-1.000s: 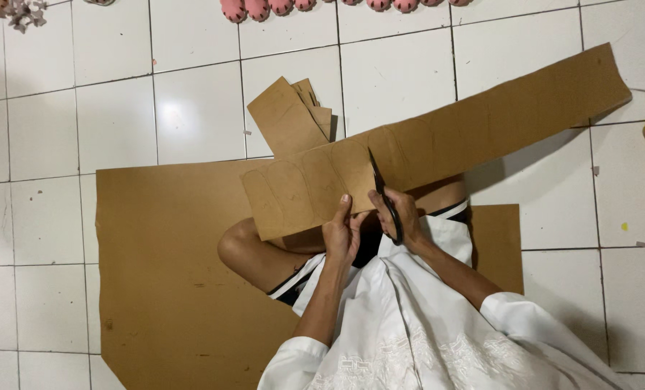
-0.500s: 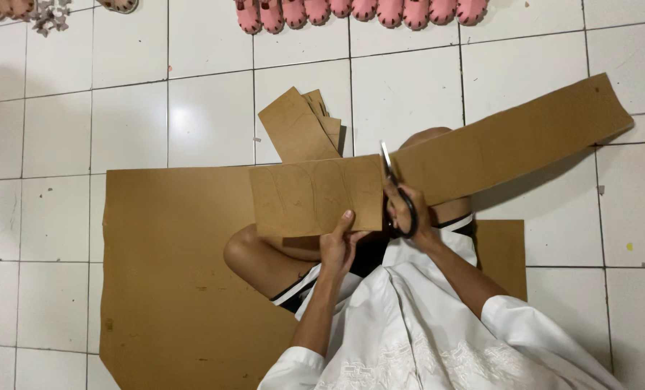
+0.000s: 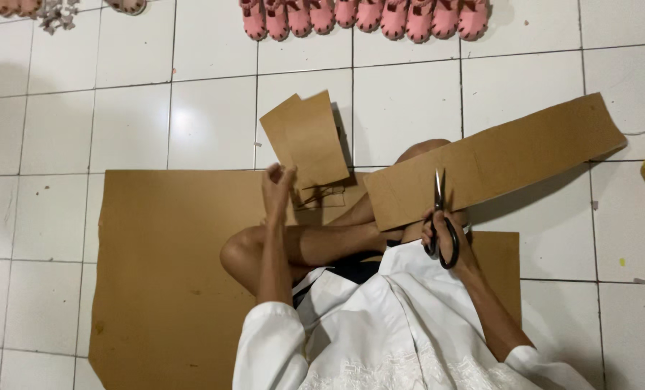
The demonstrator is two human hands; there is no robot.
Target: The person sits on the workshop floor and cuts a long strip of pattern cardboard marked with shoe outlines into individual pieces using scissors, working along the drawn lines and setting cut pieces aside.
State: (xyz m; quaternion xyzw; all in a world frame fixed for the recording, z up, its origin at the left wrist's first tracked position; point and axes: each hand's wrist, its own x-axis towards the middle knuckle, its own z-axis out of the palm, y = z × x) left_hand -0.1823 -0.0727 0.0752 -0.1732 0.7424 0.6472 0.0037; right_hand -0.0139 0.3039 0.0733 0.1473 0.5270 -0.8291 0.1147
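Right hand (image 3: 449,242) grips black-handled steel scissors (image 3: 440,217), blades up beside the long brown cardboard strip (image 3: 496,162) resting across the knee, while left hand (image 3: 277,189) pinches a small cut cardboard rectangle (image 3: 306,139), which could slip onto the floor stack.

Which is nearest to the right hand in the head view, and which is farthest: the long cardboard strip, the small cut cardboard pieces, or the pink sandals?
From the right hand:
1. Long cardboard strip, just above it.
2. Small cut cardboard pieces, to its left, by the left hand.
3. Pink sandals, at the top edge.
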